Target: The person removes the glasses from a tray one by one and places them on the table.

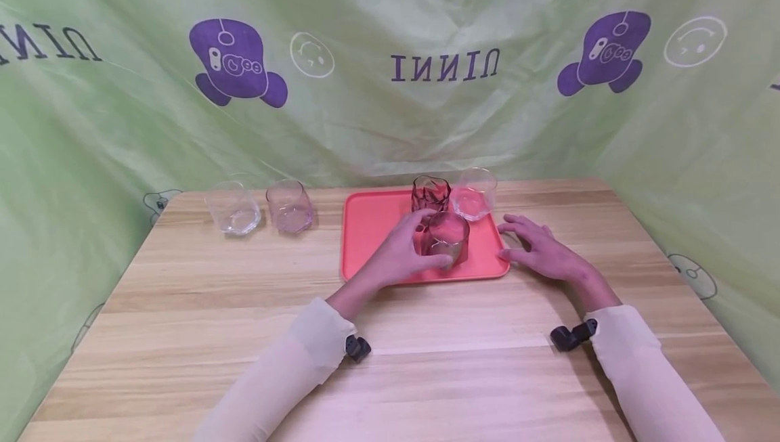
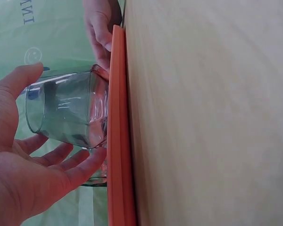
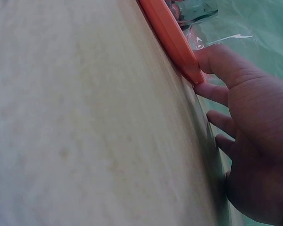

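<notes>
In the head view, my left hand [image 1: 402, 249] curves around a smoky grey-green glass [image 1: 449, 232] that stands upright on a red tray [image 1: 372, 242]. The left wrist view has the thumb on one side of this glass [image 2: 66, 108] and the fingers on the other. My right hand [image 1: 539, 249] is at the tray's right edge, thumb and fingertips against its rim [image 3: 172, 40], the fingers fairly straight. Behind the held glass stand a dark reddish-purple glass [image 1: 430, 195] and a clear glass [image 1: 475, 195], both on the tray.
Left of the tray, a clear glass [image 1: 233, 210] and a faintly purple glass [image 1: 290, 208] stand on the wooden table [image 1: 426, 374]. A green printed curtain [image 1: 353, 117] hangs along the table's back and sides.
</notes>
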A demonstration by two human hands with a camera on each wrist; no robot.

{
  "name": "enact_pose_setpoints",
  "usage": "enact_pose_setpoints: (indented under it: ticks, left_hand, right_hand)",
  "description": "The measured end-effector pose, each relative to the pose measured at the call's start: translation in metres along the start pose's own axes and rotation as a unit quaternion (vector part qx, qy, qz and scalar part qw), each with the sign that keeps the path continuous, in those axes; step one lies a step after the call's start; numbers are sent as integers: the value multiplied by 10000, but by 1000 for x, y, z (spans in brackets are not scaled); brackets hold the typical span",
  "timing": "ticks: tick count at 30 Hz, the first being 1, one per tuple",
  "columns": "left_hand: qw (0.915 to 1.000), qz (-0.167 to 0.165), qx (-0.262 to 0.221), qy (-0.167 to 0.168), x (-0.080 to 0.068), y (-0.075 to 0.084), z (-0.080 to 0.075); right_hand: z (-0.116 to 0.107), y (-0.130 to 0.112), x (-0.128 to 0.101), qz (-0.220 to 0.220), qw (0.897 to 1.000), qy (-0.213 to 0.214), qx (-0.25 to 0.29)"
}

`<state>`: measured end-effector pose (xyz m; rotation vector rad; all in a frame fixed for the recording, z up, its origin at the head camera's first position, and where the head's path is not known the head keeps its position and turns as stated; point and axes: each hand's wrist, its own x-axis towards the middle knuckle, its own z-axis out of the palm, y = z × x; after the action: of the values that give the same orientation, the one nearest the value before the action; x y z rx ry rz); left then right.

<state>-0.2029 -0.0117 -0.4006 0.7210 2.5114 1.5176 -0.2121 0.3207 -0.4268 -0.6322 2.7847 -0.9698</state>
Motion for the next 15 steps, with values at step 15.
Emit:
enact_pose_setpoints:
  ticks: [15]
  left_hand:
    - [9997, 10, -104, -222, 10, 1, 6]
  right_hand:
    - [-1, 2, 0, 20, 10000, 4, 3]
